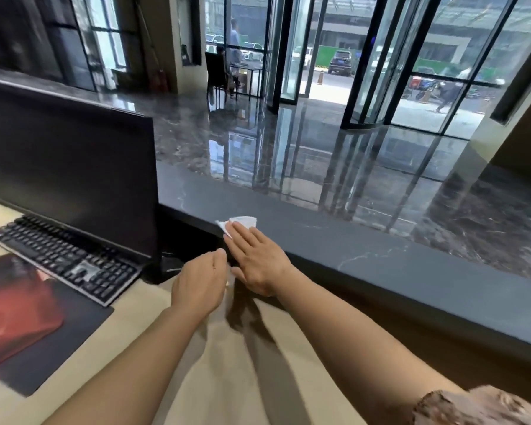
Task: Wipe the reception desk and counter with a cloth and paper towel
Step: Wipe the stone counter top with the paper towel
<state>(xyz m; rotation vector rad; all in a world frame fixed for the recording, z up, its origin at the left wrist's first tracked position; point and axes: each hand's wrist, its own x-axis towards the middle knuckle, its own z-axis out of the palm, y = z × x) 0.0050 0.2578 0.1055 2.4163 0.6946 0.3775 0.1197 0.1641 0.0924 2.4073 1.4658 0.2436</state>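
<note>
On the dark worktop (pixel 380 250), the right hand (pixel 255 259) presses the paper towel (pixel 242 221) with flat fingers near the edge. The left hand (pixel 198 282), at seven o'clock, curls loosely, empty. A careless push could drop the towel.

Looking down at myself now: my left hand (pixel 196 286) and right hand (pixel 258 259) are bare, and both forearms are uncovered. High on my right arm there's a sleeve (pixel 478 406), brown, mottled with darker speckles, with a slightly ragged hem.
</note>
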